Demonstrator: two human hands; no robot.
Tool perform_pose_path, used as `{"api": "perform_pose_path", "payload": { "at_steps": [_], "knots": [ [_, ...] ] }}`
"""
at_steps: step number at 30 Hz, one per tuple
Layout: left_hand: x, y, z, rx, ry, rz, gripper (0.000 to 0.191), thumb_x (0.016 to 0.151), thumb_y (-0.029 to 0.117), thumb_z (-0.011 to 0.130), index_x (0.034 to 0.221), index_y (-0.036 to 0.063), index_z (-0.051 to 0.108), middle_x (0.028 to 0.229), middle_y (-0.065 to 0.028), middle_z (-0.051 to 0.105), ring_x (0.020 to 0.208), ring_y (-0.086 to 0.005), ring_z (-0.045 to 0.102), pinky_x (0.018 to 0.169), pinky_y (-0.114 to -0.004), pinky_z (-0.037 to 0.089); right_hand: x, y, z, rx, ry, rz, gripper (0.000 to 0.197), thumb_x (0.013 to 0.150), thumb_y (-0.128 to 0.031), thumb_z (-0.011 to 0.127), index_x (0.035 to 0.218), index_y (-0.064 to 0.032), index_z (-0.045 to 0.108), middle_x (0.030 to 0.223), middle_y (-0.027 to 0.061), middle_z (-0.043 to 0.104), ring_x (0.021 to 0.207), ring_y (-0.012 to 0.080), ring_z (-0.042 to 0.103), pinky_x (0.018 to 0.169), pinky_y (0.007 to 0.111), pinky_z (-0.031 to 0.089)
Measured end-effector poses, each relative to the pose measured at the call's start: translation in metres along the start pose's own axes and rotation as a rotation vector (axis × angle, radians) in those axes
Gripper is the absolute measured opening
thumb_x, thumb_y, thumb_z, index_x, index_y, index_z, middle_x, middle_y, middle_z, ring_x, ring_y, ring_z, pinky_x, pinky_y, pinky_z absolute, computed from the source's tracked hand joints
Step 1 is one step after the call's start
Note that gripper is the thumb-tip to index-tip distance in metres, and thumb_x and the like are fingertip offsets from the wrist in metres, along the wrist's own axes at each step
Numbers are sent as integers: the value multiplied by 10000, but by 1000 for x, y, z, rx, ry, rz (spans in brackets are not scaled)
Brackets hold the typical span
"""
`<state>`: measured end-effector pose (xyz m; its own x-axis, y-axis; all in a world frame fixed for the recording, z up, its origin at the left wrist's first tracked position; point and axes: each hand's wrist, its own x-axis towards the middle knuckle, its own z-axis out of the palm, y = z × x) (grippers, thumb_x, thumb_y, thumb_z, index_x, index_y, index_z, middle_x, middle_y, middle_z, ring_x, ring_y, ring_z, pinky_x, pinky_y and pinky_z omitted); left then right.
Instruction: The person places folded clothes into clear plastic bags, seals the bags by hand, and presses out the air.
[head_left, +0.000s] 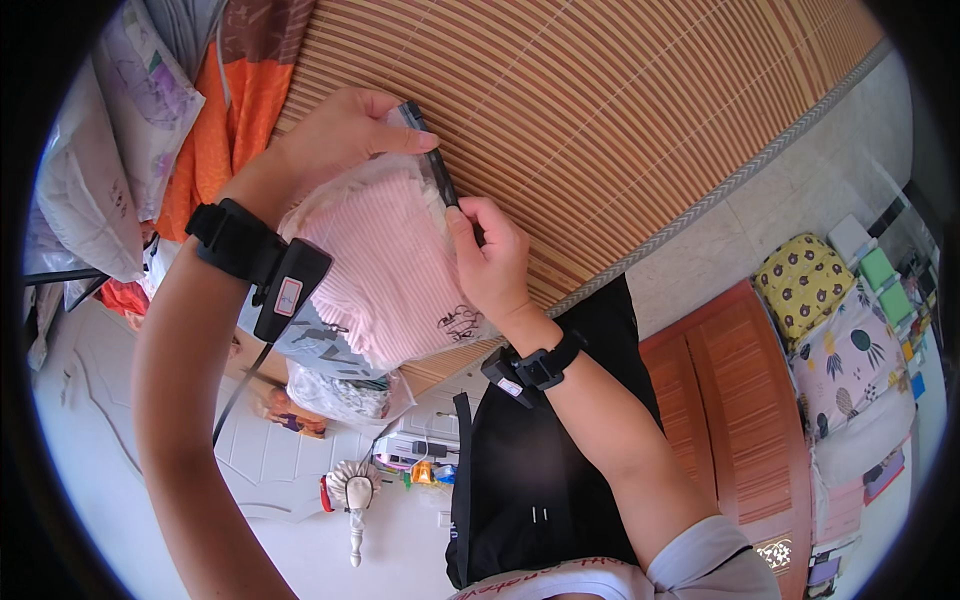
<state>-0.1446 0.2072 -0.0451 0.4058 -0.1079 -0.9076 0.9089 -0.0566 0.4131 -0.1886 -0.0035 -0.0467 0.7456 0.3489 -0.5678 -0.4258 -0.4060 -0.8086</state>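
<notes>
A clear plastic zip bag (429, 255) with a pink ribbed fabric item (382, 247) inside is held up in front of me. A black strip (444, 176) with a slider near its far end runs along the bag's opening edge. My left hand (349, 131) pinches the far end of that strip, thumb on top. Lower down, my right hand (491, 259) grips the strip's near end between thumb and bent fingers. The bag's near corner bears dark writing. Behind it, a grey-blue patterned bundle (319, 341) is partly hidden.
A bamboo slat mat (600, 112) spreads beyond my hands. Bagged fabrics (112, 165) and an orange cloth (225, 127) crowd the left. Another clear bag (349, 394) lies below the bundle. Toward the right are a wooden cabinet (720, 405) and a yellow pillow (802, 281).
</notes>
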Motion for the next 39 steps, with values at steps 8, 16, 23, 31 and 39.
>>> {"api": "perform_pose_path", "payload": {
  "at_steps": [8, 16, 23, 31, 39],
  "knots": [
    [2, -23, 9, -34, 85, 186, 166, 804, 169, 675, 802, 11, 625, 673, 18, 583, 573, -49, 487, 527, -216, 405, 0, 5, -6, 87, -82, 84, 102, 845, -92, 608, 875, 5, 595, 666, 110, 607, 566, 169, 574, 534, 271, 437],
    [-4, -30, 16, 121, 225, 266, 118, 847, 129, 629, 831, 26, 575, 650, 52, 523, 584, -18, 440, 513, -197, 357, 27, -8, 22, 189, 91, 148, 117, 827, -107, 637, 829, 7, 610, 652, 73, 601, 536, 124, 552, 509, 263, 424],
    [-3, -39, 5, -51, 180, 270, 174, 853, 182, 624, 804, 22, 577, 655, 33, 519, 600, -37, 444, 543, -208, 378, 34, -13, 25, -31, 101, -107, 115, 822, -79, 618, 753, -5, 565, 672, 102, 565, 563, 210, 554, 520, 326, 422],
    [-1, -43, 13, -98, 256, 359, 136, 862, 155, 605, 814, 32, 569, 683, 55, 493, 641, -23, 429, 576, -188, 366, 61, -21, 7, 37, -166, -65, 81, 807, -64, 616, 805, 15, 601, 626, 97, 618, 534, 155, 591, 523, 258, 464],
    [3, -49, 9, -196, 249, 378, 143, 870, 143, 593, 793, 26, 563, 684, 70, 493, 653, -22, 424, 577, -193, 362, 80, -28, 19, -51, -196, -116, 120, 860, -114, 613, 839, 3, 598, 687, 4, 608, 595, 53, 510, 541, 212, 420]
  ]
}}
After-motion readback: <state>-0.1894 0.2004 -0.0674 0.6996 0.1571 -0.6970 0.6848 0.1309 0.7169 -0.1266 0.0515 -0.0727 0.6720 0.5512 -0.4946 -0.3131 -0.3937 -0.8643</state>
